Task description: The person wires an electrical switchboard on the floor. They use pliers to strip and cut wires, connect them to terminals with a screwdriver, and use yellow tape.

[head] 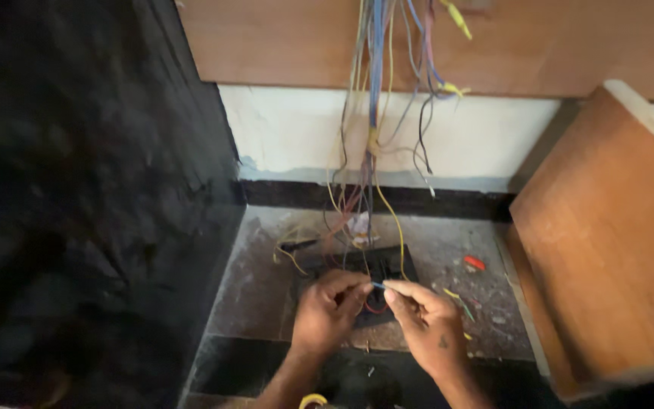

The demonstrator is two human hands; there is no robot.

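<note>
Hands low over black switch plate (357,284) on floor: left hand (325,312) and right hand (427,324) both pinched on one blue wire (378,285), under hanging wire bundle (372,113).

Thin plastic-coated wires (376,113) in blue, yellow, grey and red, smooth and slightly glossy. Brown wooden panel (607,227) at the right, matt, with a pale raw edge. Same smooth matt wood on the upper board (281,42). Dark stone wall (77,189) at the left, rough and dull. Speckled stone floor (259,280), dusty, matt. Black plastic switch plate (387,265), smooth. White painted plaster (289,129), uneven, chipped near the bottom
</note>
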